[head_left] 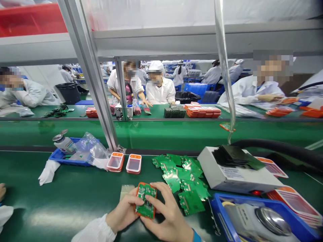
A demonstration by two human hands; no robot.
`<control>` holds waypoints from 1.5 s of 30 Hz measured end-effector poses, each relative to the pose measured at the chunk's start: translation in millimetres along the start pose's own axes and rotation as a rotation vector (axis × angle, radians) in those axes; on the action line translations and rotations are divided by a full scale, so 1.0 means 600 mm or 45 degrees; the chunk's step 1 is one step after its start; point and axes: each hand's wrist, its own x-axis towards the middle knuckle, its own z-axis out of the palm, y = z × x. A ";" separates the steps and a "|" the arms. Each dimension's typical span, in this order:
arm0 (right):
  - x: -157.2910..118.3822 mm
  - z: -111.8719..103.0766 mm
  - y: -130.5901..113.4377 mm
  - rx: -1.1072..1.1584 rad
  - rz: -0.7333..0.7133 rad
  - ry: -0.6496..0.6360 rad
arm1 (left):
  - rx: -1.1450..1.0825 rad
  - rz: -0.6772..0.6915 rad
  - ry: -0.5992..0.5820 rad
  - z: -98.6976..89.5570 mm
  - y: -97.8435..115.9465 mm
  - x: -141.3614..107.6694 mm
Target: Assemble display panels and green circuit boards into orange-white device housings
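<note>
Wht tissue nr blu tray w/ bottle.

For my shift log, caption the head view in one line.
Left hand and right hand hold an orange-edged circuit board over a green bench, beside loose green boards.

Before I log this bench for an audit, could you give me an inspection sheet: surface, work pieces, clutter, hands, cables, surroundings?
Surface: green bench top, glossy, with light reflections.
Work pieces: orange-rimmed circuit board; loose green boards overlapping to its right; orange-rimmed cases beyond.
Clutter: left blue tray with a bottle and plastic bag; white cloth or paper nearby; white box bearing dark sheets; right blue tray with a metal-topped container.
Hands: left hand and right hand both hold the circuit board.
Cables: thick black cable or hose behind the white box, reaching the picture's right edge.
Surroundings: co-workers in white across a green strip; another person's hand at the left edge.
</note>
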 end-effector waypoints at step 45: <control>-0.008 -0.006 0.008 0.185 0.234 0.009 | 0.248 0.057 0.222 0.013 0.011 0.007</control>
